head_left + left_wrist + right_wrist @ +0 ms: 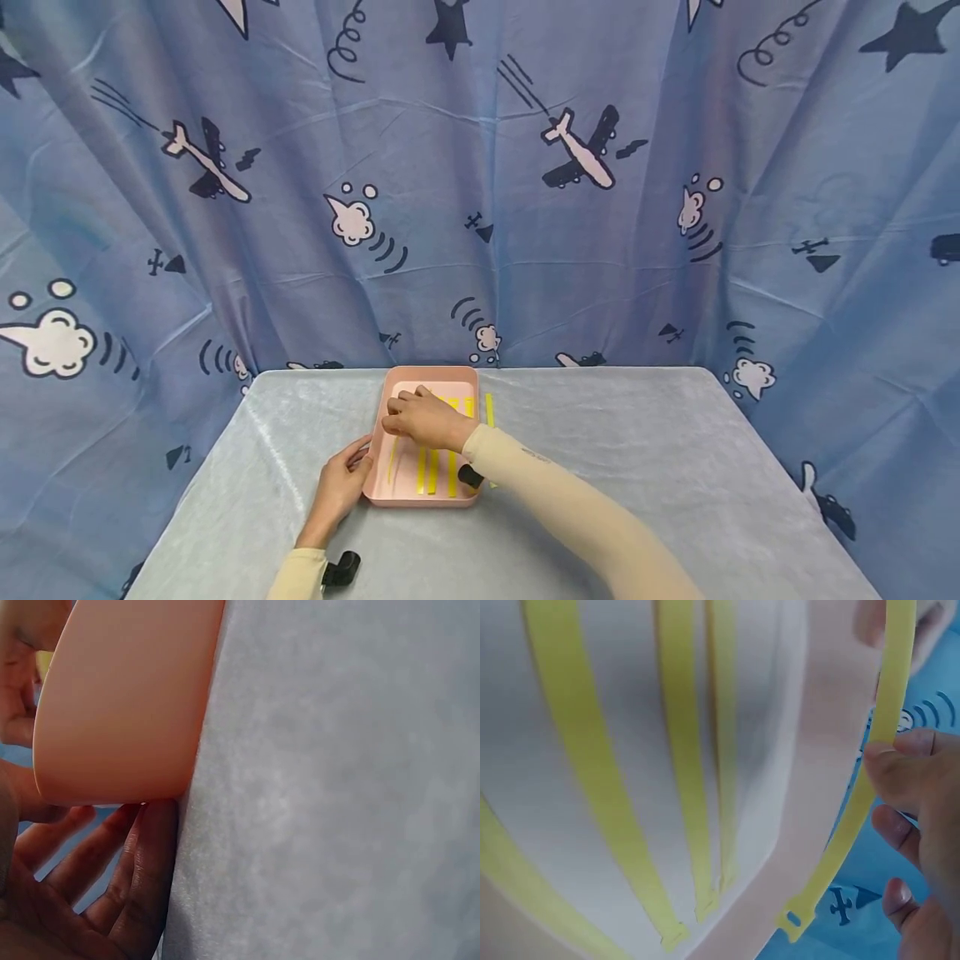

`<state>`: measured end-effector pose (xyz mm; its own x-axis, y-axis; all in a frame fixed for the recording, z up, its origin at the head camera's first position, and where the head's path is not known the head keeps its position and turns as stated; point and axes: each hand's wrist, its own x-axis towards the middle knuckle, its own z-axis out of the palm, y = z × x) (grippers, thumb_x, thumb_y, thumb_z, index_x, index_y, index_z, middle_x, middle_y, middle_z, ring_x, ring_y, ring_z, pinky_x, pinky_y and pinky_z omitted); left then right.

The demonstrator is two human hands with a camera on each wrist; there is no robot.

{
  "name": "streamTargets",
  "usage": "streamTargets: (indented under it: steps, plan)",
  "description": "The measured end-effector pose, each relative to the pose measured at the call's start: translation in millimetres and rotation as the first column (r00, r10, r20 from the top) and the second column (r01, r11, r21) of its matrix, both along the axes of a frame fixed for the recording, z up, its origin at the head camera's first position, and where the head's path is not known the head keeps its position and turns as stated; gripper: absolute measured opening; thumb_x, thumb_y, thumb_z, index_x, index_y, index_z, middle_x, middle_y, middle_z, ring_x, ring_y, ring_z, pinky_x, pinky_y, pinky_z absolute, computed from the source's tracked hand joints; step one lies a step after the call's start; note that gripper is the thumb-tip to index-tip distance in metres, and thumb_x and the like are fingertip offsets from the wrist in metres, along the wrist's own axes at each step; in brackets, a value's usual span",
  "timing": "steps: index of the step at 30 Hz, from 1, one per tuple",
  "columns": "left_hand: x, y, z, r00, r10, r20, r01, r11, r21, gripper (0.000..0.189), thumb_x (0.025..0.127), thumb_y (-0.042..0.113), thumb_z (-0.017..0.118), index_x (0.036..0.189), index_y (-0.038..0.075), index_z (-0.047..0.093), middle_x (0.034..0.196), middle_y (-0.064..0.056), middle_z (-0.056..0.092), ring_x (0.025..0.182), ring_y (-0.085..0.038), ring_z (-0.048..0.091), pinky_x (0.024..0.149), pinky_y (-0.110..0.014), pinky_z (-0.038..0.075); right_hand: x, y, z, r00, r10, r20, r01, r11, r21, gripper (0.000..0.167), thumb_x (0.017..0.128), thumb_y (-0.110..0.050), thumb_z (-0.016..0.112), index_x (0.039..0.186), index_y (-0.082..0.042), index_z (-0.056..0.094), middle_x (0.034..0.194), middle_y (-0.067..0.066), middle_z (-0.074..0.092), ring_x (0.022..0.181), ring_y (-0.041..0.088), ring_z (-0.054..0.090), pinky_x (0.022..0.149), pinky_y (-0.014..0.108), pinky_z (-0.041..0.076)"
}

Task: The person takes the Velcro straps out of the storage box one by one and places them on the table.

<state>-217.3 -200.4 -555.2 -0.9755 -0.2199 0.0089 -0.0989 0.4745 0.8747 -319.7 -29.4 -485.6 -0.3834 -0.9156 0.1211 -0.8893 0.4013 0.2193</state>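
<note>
My right hand (427,419) is over the left half of a pink tray (432,502). Between thumb and finger it pinches a yellow strap (891,682), whose lower end is notched with a small slot. In the head view this strap (392,460) looks like a thin line hanging below the fingers. Several more yellow straps (452,475) lie lengthwise in the tray, roughly side by side. My left hand (341,483) touches the tray's left outer wall (127,712), fingers fairly straight, thumb by the rim. Some left fingertips are hidden behind the wall.
One more yellow strap (490,410) lies on the table just right of the tray, partly covered by the right forearm. A grey cloth covers the table (637,450). Behind it hangs a blue curtain (420,300) printed with planes and stars.
</note>
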Motion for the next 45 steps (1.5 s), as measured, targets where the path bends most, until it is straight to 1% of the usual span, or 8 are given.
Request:
streamTargets:
  steps: [9,12,22,28,31,36,42,45]
  plan:
    - [2.2,-1.7,0.0,1.0,0.006,-0.019,-0.007,1.0,-0.022,0.04,0.099,0.014,0.056,0.138,0.005,0.057,0.122,-0.024,0.067,0.109,-0.031,0.068,0.085,-0.037,0.056,9.5,6.0,9.1,0.999,0.002,0.037,0.004,0.988,-0.154,0.003,0.096,-0.028,0.063,0.097,-0.029,0.065,0.1,-0.011,0.061,0.094,0.009,0.057,0.074,0.023,0.037]
    - [2.8,-0.5,0.0,1.0,0.004,-0.028,-0.005,1.0,-0.03,0.039,0.098,0.013,0.057,0.137,0.004,0.058,0.12,-0.024,0.068,0.107,-0.031,0.068,0.084,-0.035,0.056,13.6,10.8,14.5,0.997,-0.001,0.072,0.016,0.978,-0.206,0.004,0.094,-0.026,0.066,0.096,-0.027,0.063,0.1,-0.011,0.06,0.093,0.008,0.056,0.075,0.023,0.036]
    - [1.9,-0.1,2.8,1.0,0.009,-0.016,-0.009,0.999,-0.031,0.041,0.098,0.012,0.055,0.139,0.006,0.056,0.123,-0.024,0.066,0.11,-0.033,0.066,0.087,-0.04,0.056,22.0,24.6,31.2,0.974,0.042,0.224,0.06,0.901,-0.429,0.006,0.094,-0.018,0.065,0.093,-0.022,0.061,0.096,-0.009,0.058,0.098,0.008,0.054,0.085,0.025,0.041]
    - [2.2,-0.2,1.0,1.0,0.009,-0.013,-0.01,1.0,-0.027,0.04,0.098,0.011,0.056,0.138,0.006,0.057,0.123,-0.024,0.067,0.109,-0.032,0.067,0.08,-0.03,0.056,28.1,31.6,32.3,0.962,0.067,0.265,0.08,0.858,-0.508,0.005,0.093,-0.017,0.066,0.096,-0.017,0.062,0.097,-0.006,0.061,0.098,0.011,0.056,0.091,0.027,0.045]
    - [2.8,0.7,0.3,1.0,0.008,-0.001,-0.008,1.0,-0.024,0.041,0.098,0.012,0.055,0.139,0.007,0.057,0.124,-0.023,0.067,0.109,-0.031,0.067,0.08,-0.029,0.055,29.4,35.8,31.1,0.953,0.101,0.286,0.083,0.819,-0.567,0.007,0.092,-0.013,0.066,0.094,-0.015,0.06,0.095,-0.003,0.061,0.095,0.012,0.057,0.089,0.024,0.047]
    - [4.0,0.4,-0.2,1.0,0.007,0.023,-0.007,1.0,-0.024,0.042,0.099,0.015,0.054,0.141,0.01,0.054,0.127,-0.022,0.065,0.11,-0.031,0.066,0.083,-0.035,0.056,31.0,43.0,27.5,0.916,0.158,0.369,0.132,0.75,-0.649,0.011,0.092,-0.009,0.066,0.092,-0.013,0.056,0.092,-0.001,0.059,0.09,0.011,0.056,0.083,0.025,0.051]
    - [4.1,-0.2,-0.3,1.0,0.003,0.028,-0.003,1.0,-0.025,0.042,0.1,0.016,0.053,0.142,0.01,0.053,0.128,-0.022,0.064,0.111,-0.032,0.065,0.086,-0.04,0.056,32.6,49.5,24.8,0.858,0.168,0.485,0.257,0.678,-0.688,0.009,0.093,-0.01,0.065,0.094,-0.013,0.057,0.091,-0.001,0.061,0.084,0.008,0.056,0.073,0.028,0.05]
    - [4.0,-1.3,-0.9,1.0,0.0,0.024,0.0,1.0,-0.02,0.042,0.1,0.017,0.054,0.142,0.01,0.054,0.128,-0.023,0.064,0.112,-0.032,0.065,0.087,-0.04,0.056,34.2,51.5,23.7,0.816,0.178,0.549,0.33,0.637,-0.697,0.008,0.094,-0.012,0.064,0.094,-0.013,0.057,0.088,0.001,0.062,0.077,0.008,0.054,0.068,0.026,0.047]
